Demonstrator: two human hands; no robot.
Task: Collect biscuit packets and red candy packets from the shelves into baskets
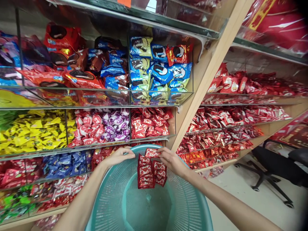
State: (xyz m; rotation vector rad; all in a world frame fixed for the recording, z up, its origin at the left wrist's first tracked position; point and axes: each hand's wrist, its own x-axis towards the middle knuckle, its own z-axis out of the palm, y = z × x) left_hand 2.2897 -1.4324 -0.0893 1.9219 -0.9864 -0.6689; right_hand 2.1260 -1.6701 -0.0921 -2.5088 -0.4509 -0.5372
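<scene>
A green plastic mesh basket (190, 195) stands in front of me. Over its far rim my right hand (171, 160) pinches a red candy packet (152, 152) with a white and red print. Below this packet, two stacks of similar red candy packets (146, 175) lie against the inner wall at the far side. My left hand (120, 157) is at the far left rim, its thumb and fingers drawn together. Whether anything is between those fingertips I cannot make out. The bottom of the basket shows beneath the stacks.
Wooden shelves (211, 69) with clear dividers hold blue cookie packs (161, 72), yellow candies (36, 131), purple candies (116, 123) and red packets (151, 123). More red packets (216, 141) fill the right-hand shelves. A black swivel chair (276, 163) stands on the floor at right.
</scene>
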